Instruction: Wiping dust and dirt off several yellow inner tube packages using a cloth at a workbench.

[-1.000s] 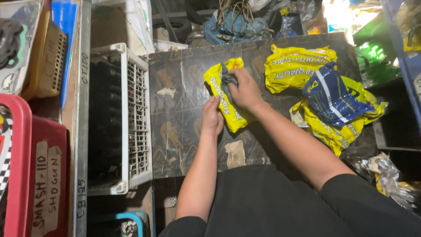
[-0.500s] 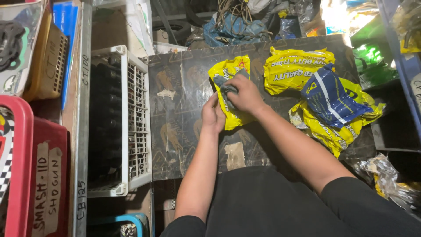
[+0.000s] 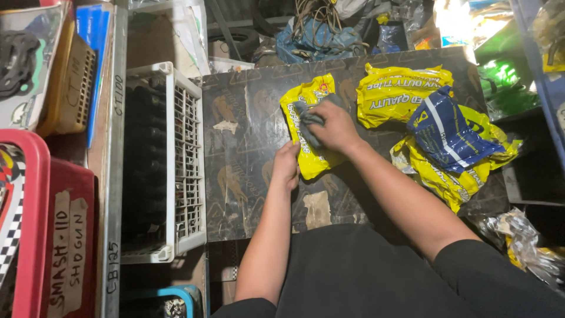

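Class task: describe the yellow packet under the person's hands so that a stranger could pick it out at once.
Start at the dark worn board beside the white plastic crate. Three yellow plastic packets lie on it; take the leftmost, the narrow yellow plastic packet. Only this one lies apart from the others, with a grey cloth pressed on it by the right hand.

Both bare forearms reaching forward from the lower edge, converging toward the middle. Left hand (image 3: pixel 286 165) lying low and flat, palm down, fingers pressed together, wrist straight. Right hand (image 3: pixel 331 125) set further ahead and just above it, knuckles up, fingers curled downward in a loose clutch, wrist slightly bent inward.
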